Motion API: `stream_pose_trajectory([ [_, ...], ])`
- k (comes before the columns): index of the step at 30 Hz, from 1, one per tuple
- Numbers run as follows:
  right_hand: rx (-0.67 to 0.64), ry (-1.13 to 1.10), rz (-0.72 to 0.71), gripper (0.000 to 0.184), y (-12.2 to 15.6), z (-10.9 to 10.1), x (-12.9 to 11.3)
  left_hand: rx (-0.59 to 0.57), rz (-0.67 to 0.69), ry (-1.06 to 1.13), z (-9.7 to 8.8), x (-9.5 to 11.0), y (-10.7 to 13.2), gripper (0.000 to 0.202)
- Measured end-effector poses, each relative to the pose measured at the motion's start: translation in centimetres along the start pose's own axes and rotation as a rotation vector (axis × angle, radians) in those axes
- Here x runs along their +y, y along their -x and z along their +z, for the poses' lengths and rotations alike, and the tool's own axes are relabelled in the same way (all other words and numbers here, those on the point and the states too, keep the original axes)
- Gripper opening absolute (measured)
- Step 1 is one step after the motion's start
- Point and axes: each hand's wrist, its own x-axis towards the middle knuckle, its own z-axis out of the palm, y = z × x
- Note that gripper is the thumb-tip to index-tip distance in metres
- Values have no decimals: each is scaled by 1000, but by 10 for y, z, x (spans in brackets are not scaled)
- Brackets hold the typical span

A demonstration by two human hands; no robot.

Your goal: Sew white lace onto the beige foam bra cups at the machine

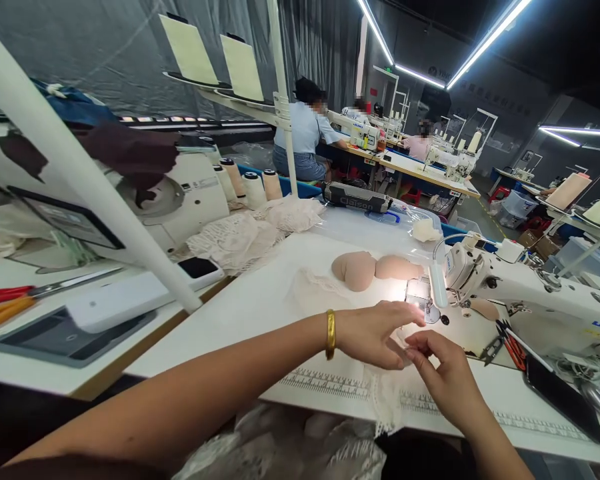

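Note:
My left hand, with a gold bangle at the wrist, is stretched out toward the needle area of the sewing machine. Its fingers and thumb are apart, over a piece of pale lace fabric. Right beside it, my right hand pinches thumb and forefinger together on the edge of that lace fabric, which hangs down over the table's front edge. The gripped part is mostly hidden by the fingers. Beyond my hands lie beige moulded bra cups and more sheer pale fabric, under the machine's lamp.
A measuring tape runs along the front edge. Thread snips, red-handled scissors and a black phone lie at right. Lace pieces and thread cones stand left. A white pole crosses the left. Co-workers sit behind.

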Motion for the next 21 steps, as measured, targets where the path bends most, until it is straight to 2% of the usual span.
stream_pose_trajectory([
  [2,27,96,-133,13,-3,-8,-7,-158,18,75,-9,-5,-6,38],
  [4,116,201,-249,13,-7,-16,-13,-183,7,106,-17,-11,-10,21],
  [5,182,260,-299,14,-9,-19,-14,-127,7,94,-20,-13,-10,16],
  [7,317,372,-408,19,-13,-22,-13,64,25,1,-25,-16,-8,15],
  [10,396,491,-562,34,-20,-16,2,337,128,-348,-26,-19,3,9],
  [12,334,540,-636,39,-26,-9,19,383,219,-629,-21,-22,11,12],
  [14,198,570,-670,37,-32,-4,40,325,269,-813,-12,-26,19,13],
  [18,-104,602,-687,30,-42,-4,75,157,384,-867,6,-33,14,13],
  [21,-230,676,-705,32,-44,-10,88,125,426,-858,17,-42,-5,16],
])
